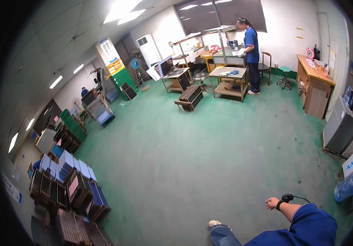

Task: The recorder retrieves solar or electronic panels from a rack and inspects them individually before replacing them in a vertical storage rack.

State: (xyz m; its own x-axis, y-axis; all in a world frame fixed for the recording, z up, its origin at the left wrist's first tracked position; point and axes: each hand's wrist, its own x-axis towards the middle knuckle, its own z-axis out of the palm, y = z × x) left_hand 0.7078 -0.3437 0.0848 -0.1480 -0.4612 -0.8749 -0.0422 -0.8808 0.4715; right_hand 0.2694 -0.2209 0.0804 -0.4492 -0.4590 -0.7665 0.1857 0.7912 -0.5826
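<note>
The right hand [272,203] is held out over the floor [193,156], its fingers loosely curled, and nothing is seen to be gripped. The left hand is not shown, so its state cannot be told. A black wrist device [287,198] with a cable is worn on the right wrist; it is the thing nearest to the hand. Below and to the left, a pale shoe [214,223] is seen on the floor.

No handling is shown, and the step in hand is judged to be movement on foot. For the next move, sure footing seems to be called for, and the right hand would have to be brought close to a thing before any grip could be made.

Farther out, a crumpled blue plastic bag [350,186] is seen at the right edge, with a grey cabinet [340,127] beyond it. At the left, dark stacked panels [45,190] are placed beside pale blue boxes [66,164]. Toward the back, blue gloves [233,72] are laid on a low counter [218,73], beside which a co-worker [251,53] is seen standing.
</note>
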